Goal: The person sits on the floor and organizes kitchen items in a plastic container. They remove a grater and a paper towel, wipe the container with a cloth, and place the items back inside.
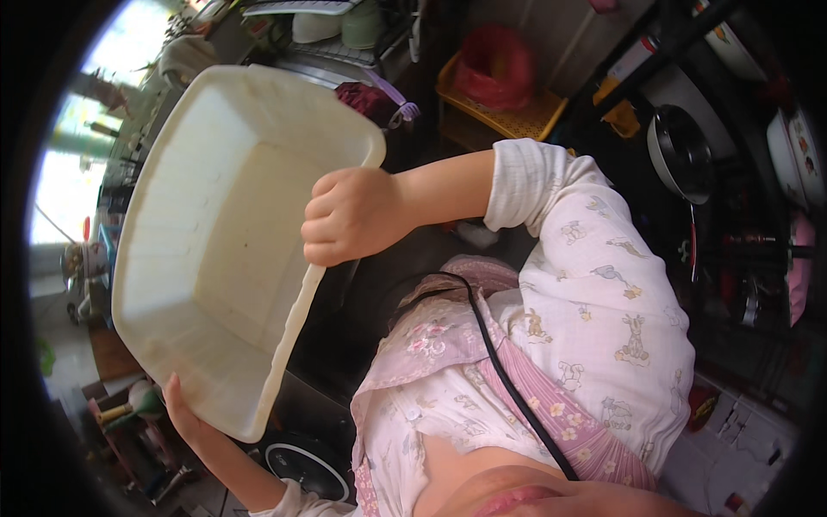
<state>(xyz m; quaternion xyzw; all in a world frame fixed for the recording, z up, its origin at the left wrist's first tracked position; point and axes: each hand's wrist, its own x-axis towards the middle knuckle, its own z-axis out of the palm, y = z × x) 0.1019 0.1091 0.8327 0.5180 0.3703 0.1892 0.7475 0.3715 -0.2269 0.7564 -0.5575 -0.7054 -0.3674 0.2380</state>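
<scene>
A cream rectangular plastic basin (239, 226) is held up on its side, its inner face turned towards me. My right hand (352, 216) is closed over the near rim, knuckles outward. At the lower corner, my left hand (184, 410) supports the basin with a finger or thumb showing at the rim; its other fingers are hidden behind the wall. Faint stains and a small dark speck mark the basin's inside. A pink floral apron (439, 336) and white animal-print sleeves cover my body and upper arms.
A yellow plastic rack (510, 116) holds a red plastic bag (496, 68). A dish rack (336, 48) stands at the upper left, near a purple brush-like utensil (397, 100). Pans, including a black frying pan (681, 152), are on the right. A round black appliance (307, 468) sits low.
</scene>
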